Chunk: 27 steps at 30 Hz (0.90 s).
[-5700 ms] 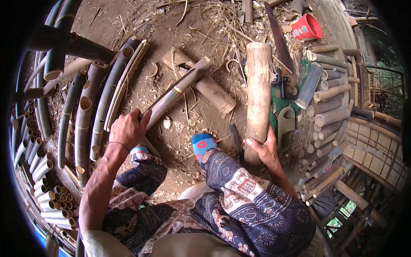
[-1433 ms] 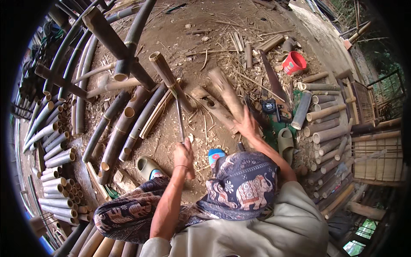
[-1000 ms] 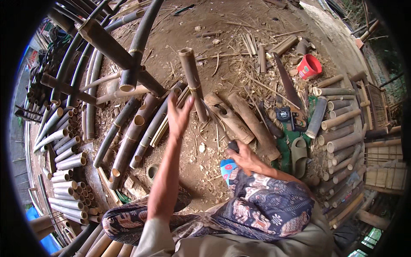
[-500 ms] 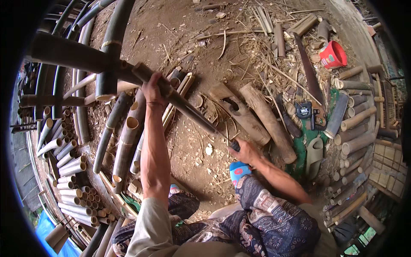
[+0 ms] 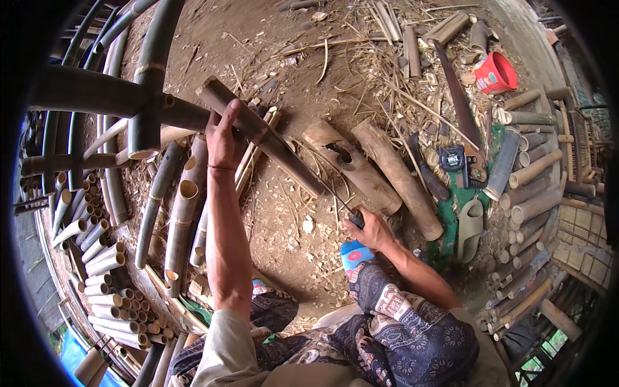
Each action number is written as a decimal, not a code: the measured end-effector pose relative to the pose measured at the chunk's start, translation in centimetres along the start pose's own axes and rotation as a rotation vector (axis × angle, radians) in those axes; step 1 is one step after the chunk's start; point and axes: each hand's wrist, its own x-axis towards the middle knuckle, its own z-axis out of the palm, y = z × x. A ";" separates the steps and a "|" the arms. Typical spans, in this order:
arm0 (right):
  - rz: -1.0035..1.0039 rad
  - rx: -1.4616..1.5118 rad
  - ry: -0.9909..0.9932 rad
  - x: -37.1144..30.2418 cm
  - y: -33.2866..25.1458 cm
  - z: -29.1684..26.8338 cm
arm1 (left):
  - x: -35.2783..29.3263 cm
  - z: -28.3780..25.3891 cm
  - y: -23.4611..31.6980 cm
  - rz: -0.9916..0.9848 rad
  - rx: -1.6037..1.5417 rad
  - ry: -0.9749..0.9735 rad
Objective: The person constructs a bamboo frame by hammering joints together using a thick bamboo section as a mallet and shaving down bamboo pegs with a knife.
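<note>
My left hand (image 5: 221, 142) is closed round a dark, split-looking length of bamboo (image 5: 277, 153), thumb lying along its side. The bamboo slants from the upper left down toward my right hand (image 5: 375, 233). That hand grips the black handle (image 5: 356, 220) of a tool with a thin metal shaft (image 5: 334, 196). The shaft points up and left at the lower end of the bamboo. Whether it touches the bamboo or sits behind it, I cannot tell; the tip is too fine to make out.
A bamboo frame (image 5: 90, 90) stands at the left, above stacked cut tubes (image 5: 103, 261). Two thick brown bamboo pieces (image 5: 403, 184) lie right of centre. Beyond are a saw (image 5: 459, 103), tape measure (image 5: 451, 158), red bucket (image 5: 496, 73) and sandal (image 5: 471, 231). Shavings litter the dirt.
The bamboo has turned in my left hand, showing a broader side, and my left thumb now stretches along it. My right hand keeps its grip on the tool. The whole view has shifted slightly.
</note>
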 end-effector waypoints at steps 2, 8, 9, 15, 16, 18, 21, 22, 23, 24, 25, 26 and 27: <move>0.005 0.021 -0.038 -0.5 -0.9 -1.2 | 0.2 -0.2 0.2 0.047 0.090 -0.022; 0.001 -0.030 0.042 0.6 1.0 3.4 | 3.9 0.7 -3.7 0.141 0.233 0.266; -0.069 0.025 0.103 1.1 1.3 4.7 | 4.2 0.5 -3.7 0.090 0.183 0.244; 0.167 -0.134 -0.083 -0.2 -4.2 0.4 | 3.6 -1.9 -2.9 0.107 0.211 0.250; 0.216 -0.133 -0.101 -1.2 -5.4 -1.1 | 2.4 -0.2 -2.6 0.079 0.254 0.226; 0.262 -0.102 -0.137 -2.2 -8.3 -4.9 | -0.5 2.8 -1.4 0.131 0.280 0.071; 0.276 -0.012 -0.229 -3.9 -8.8 -8.8 | -5.6 6.0 -0.6 0.213 0.280 -0.070; 0.242 -0.021 -0.192 -4.5 -8.2 -8.7 | -6.8 6.0 -0.6 0.200 0.245 -0.099; 0.205 -0.028 -0.159 -5.0 -8.2 -8.5 | -8.0 6.3 -0.4 0.189 0.213 -0.123; 0.223 -0.073 -0.180 -5.4 -8.3 -8.7 | -8.8 7.1 -0.7 0.269 0.177 -0.086; 0.242 -0.117 -0.199 -5.4 -8.5 -9.1 | -9.6 7.9 -0.5 0.214 0.221 -0.063; 0.241 -0.090 -0.226 -5.3 -8.1 -10.0 | -9.6 8.4 -0.8 0.201 0.232 -0.119; 0.269 -0.125 -0.263 -4.7 -7.6 -10.7 | -9.1 9.1 -0.8 0.197 0.248 -0.171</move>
